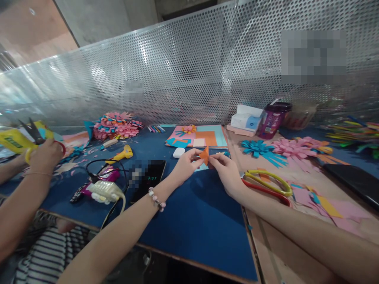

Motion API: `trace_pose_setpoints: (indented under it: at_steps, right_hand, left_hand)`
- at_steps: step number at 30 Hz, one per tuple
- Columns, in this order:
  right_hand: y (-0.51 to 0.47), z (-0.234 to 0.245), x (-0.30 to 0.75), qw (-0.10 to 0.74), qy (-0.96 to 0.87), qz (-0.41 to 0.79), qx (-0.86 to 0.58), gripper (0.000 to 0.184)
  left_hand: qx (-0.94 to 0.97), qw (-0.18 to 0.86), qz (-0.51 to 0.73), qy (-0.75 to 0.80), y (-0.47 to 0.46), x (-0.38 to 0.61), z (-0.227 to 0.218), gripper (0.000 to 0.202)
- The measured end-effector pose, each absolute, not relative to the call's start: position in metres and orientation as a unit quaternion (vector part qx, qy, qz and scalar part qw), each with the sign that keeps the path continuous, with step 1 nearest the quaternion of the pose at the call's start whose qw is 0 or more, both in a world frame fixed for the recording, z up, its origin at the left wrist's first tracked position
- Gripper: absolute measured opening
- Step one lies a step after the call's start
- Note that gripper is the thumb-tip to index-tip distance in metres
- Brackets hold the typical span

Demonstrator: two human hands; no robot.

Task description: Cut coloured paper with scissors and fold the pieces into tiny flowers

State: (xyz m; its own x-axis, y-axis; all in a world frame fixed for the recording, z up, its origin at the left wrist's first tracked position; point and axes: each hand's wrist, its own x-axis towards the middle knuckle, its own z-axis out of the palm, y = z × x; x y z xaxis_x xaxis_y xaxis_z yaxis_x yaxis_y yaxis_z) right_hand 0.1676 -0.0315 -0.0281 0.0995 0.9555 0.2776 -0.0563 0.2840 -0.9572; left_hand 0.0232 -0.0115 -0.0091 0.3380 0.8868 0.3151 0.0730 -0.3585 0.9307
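Between my two hands, above the blue table (pixel 204 228), is a small folded piece of orange paper (pixel 205 154). My left hand (pixel 187 167) pinches it from the left, and a beaded bracelet (pixel 156 199) circles that wrist. My right hand (pixel 226 169) pinches its right edge with thumb and fingertips. Just behind my hands, a light blue paper piece (pixel 201 165) lies on the table, partly covered. Scissors with yellow and red handles (pixel 271 183) rest beside my right wrist. A white rounded case (pixel 179 152) sits left of my left hand.
At left, a co-worker's hand (pixel 45 157) holds scissors (pixel 34 132). A phone (pixel 154 173), a yellow glue gun (pixel 122 154) and a cabled power strip (pixel 105 189) lie nearby. Colored paper sheets (pixel 207 138), paper flowers (pixel 257 148) and a purple cup (pixel 272 120) stand toward the perforated metal panel (pixel 183 67).
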Motion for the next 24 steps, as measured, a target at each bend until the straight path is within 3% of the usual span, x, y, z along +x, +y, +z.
trace_pose_setpoints:
  at_steps: [24]
  right_hand:
    - [-0.0342,-0.0250,0.1655,0.609,-0.529,0.424,-0.412,0.020]
  left_hand:
    - [0.680,0.454,0.465,0.339,-0.0124,0.0216,-0.0055,0.023]
